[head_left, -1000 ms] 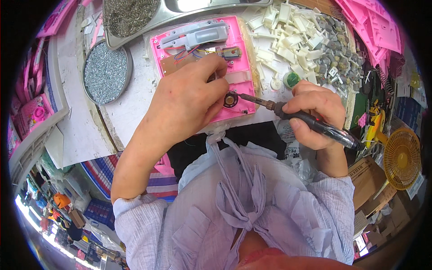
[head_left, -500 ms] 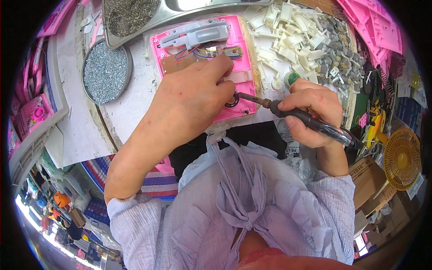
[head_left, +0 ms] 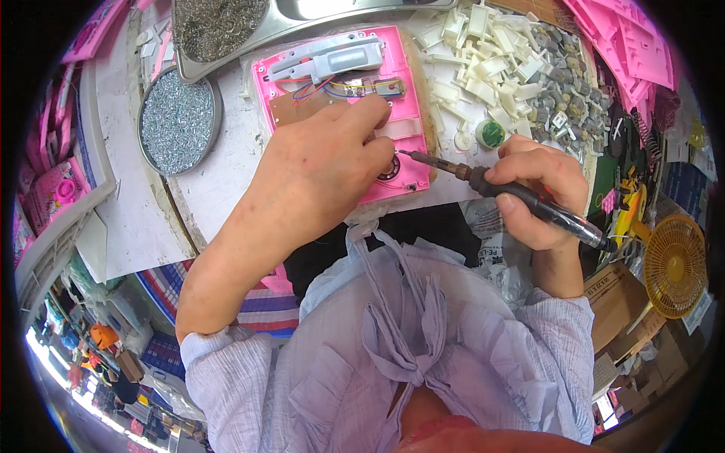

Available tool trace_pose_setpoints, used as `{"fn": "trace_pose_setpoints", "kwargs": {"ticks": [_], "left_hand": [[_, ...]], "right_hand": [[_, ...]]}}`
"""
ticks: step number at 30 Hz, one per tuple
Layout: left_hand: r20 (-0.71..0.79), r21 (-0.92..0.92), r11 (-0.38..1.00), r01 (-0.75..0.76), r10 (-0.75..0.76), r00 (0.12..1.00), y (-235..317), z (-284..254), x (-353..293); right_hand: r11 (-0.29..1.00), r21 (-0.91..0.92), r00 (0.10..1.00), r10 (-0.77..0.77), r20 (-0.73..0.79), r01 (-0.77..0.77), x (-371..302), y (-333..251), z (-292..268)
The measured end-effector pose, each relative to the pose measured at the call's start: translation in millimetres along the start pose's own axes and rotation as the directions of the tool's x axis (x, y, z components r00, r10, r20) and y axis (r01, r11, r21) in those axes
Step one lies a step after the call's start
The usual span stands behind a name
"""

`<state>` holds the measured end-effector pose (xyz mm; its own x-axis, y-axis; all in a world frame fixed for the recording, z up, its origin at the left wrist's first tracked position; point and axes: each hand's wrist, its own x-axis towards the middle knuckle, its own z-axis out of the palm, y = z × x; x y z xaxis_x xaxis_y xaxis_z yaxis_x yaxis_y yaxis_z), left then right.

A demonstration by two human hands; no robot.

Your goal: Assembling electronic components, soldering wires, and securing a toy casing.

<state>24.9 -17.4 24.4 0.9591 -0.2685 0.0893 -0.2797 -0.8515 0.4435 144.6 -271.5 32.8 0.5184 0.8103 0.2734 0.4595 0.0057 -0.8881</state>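
A pink plastic case (head_left: pixel 396 57) lies on the table before me, holding a grey plastic part (head_left: pixel 336 62), a brown board (head_left: pixel 287 108), thin coloured wires and a small round black speaker (head_left: pixel 390 169). Over the case's lower middle rests my left hand (head_left: pixel 325 155), fingers bent and drawn together; whatever they pinch is hidden beneath them. My right hand (head_left: pixel 540 185) is wrapped round the dark handle of a soldering iron (head_left: pixel 525 200). Its tip points left, close to my left fingertips and just above the speaker; whether it touches anything I cannot tell.
Right of the case stands a small white pot with green contents (head_left: pixel 492 134). White plastic parts (head_left: pixel 483 68) and grey pieces (head_left: pixel 570 90) are heaped beyond. A round tray of small metal pieces (head_left: pixel 180 124) stands left; a metal tray (head_left: pixel 283 30) lies behind. A yellow fan (head_left: pixel 674 264) is far right.
My right hand has shifted slightly right with the soldering iron, its tip edging up and away from the speaker. The green pot now shows fully. My left hand has barely moved.
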Motion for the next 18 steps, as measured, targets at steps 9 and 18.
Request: {"fn": "trace_pose_setpoints", "kwargs": {"ticks": [9,18], "left_hand": [[-0.048,0.009,1.0,-0.013,0.014,0.999,0,3,-4],[-0.162,0.002,0.992,-0.128,0.127,0.979,3,14,-15]], "right_hand": [[0.999,-0.005,0.999,-0.034,-0.038,0.034,-5,1,-8],[0.999,0.024,0.994,-0.036,-0.102,0.039,-11,0,-15]]}}
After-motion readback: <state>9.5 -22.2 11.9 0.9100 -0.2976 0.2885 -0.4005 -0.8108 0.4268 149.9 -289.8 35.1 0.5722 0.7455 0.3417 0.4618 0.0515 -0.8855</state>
